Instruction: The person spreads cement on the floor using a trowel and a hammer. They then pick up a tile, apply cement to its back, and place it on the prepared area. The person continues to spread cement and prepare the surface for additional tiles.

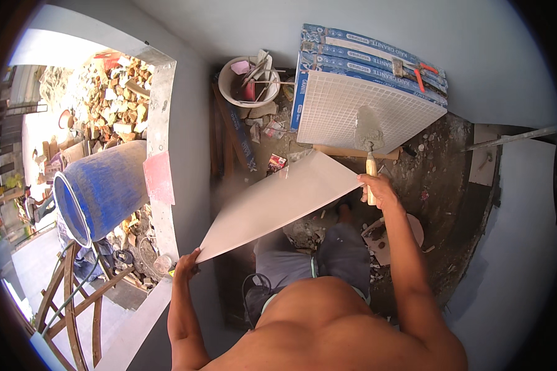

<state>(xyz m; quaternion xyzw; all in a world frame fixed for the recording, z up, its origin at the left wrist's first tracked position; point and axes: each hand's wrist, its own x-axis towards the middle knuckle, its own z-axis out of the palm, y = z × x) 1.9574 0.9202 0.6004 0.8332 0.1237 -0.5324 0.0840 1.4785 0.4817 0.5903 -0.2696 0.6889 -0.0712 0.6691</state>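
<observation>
A large pale floor tile (pixel 291 195) is held up at a slant in front of my legs. My left hand (pixel 187 264) is closed on its lower left corner. My right hand (pixel 382 191) grips the wooden handle of a trowel (pixel 371 164), and its fingers are also on the tile's right corner. Grey mortar coats the trowel's blade, which points away from me. Beyond it, a tile with a white gridded back (pixel 346 108) leans against a stack of blue tile boxes (pixel 371 52).
A white bucket of tools (pixel 226 93) stands at the far left corner. Red-handled tools (pixel 421 77) rest on the boxes. Rubble and scraps litter the dirty floor (pixel 439 161). Left of me, past a wall opening (pixel 167 117), lie a blue barrel (pixel 105 185) and a rubble pile (pixel 120 96).
</observation>
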